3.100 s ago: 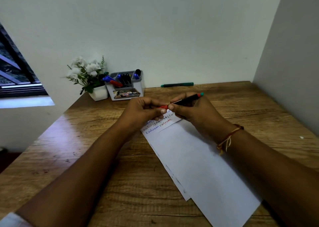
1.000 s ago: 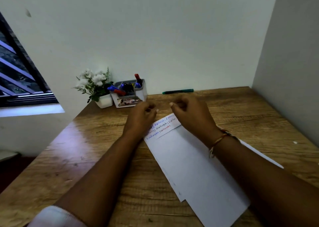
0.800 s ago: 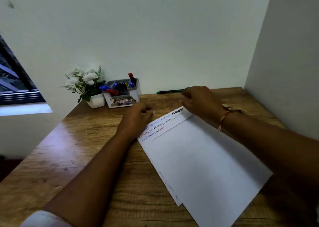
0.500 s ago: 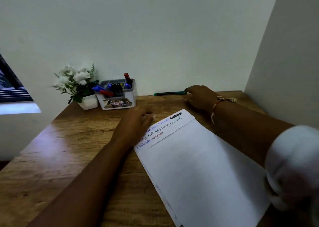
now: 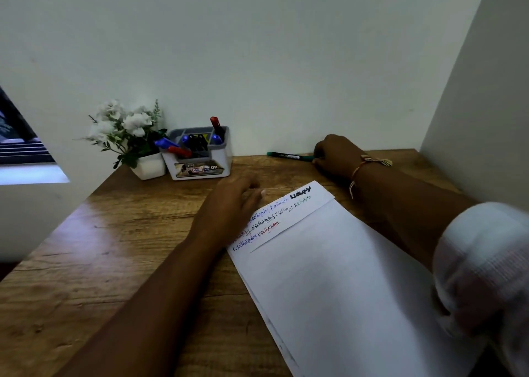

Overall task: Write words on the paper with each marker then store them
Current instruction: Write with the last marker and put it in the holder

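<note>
Green marker [image 5: 289, 156] is lying on the desk [image 5: 114, 233] against the back wall, well apart from the holder [image 5: 224, 159]. The right hand [image 5: 333, 154] is reaching to its right end with fingers curled. That end is disappearing behind them, so whether they are pinching it cannot be told. The left hand [image 5: 229, 202] is lying flat, fingers straight, on the top left corner of the paper [image 5: 343, 276], likely pinning the sheets so they are not sliding while the other arm is stretching across. Words in several colours are showing on the upper strip, while a blank sheet is covering the rest. Other markers [image 5: 197, 143] are standing in the holder beside the plant [image 5: 128, 130], so this one is probably waiting its turn to write before joining them.
</note>
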Demonstrator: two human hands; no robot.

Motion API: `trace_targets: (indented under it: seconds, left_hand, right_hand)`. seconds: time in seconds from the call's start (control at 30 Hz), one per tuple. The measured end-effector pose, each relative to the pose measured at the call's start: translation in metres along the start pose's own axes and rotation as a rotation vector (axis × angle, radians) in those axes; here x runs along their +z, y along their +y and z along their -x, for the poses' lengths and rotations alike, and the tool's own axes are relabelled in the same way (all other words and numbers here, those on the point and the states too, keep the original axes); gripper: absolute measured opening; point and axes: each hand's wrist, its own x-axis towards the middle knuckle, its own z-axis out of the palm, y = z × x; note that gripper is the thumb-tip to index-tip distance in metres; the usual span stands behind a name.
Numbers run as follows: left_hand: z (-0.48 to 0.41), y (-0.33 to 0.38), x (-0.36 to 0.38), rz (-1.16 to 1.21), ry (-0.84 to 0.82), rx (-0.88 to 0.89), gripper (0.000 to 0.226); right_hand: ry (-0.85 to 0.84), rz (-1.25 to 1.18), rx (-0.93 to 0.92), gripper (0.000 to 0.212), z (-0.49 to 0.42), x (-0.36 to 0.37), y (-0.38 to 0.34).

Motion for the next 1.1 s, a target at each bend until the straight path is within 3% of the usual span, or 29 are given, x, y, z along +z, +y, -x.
trace_targets:
  seconds: [0.13, 0.33, 0.47, 0.6, 0.73, 0.83, 0.97, 1.1]
  left_hand:
    - [0.001, 0.002, -0.002, 0.031, 0.021, -0.011, 0.026]
    - [0.003, 0.011, -0.007, 0.109, 0.097, -0.023, 0.035]
    - [0.005, 0.022, -0.011, 0.225, 0.158, -0.009, 0.037]
    - [0.009, 0.033, -0.010, 0.351, 0.193, 0.040, 0.034]
    - [0.014, 0.047, -0.009, 0.496, 0.153, 0.092, 0.022]
    - [0.017, 0.055, -0.007, 0.620, 0.122, 0.105, 0.029]
    - [0.018, 0.065, -0.007, 0.788, 0.051, 0.047, 0.036]
    - [0.019, 0.067, -0.006, 0.840, 0.058, 0.008, 0.026]
  right_hand:
    - [0.176, -0.152, 0.018, 0.019, 0.019, -0.012, -0.005]
    - [0.514, -0.636, 0.022, 0.010, 0.061, -0.054, -0.033]
    - [0.547, -1.024, -0.057, 0.004, 0.099, -0.079, -0.060]
    - [0.546, -0.875, -0.096, 0.016, 0.133, -0.081, -0.073]
    - [0.363, -0.674, -0.057, 0.028, 0.154, -0.050, -0.077]
    - [0.291, -0.581, -0.154, 0.025, 0.163, -0.031, -0.079]
    - [0.307, -0.488, -0.272, 0.029, 0.165, -0.021, -0.077]
    - [0.323, -0.475, -0.323, 0.032, 0.164, -0.016, -0.079]
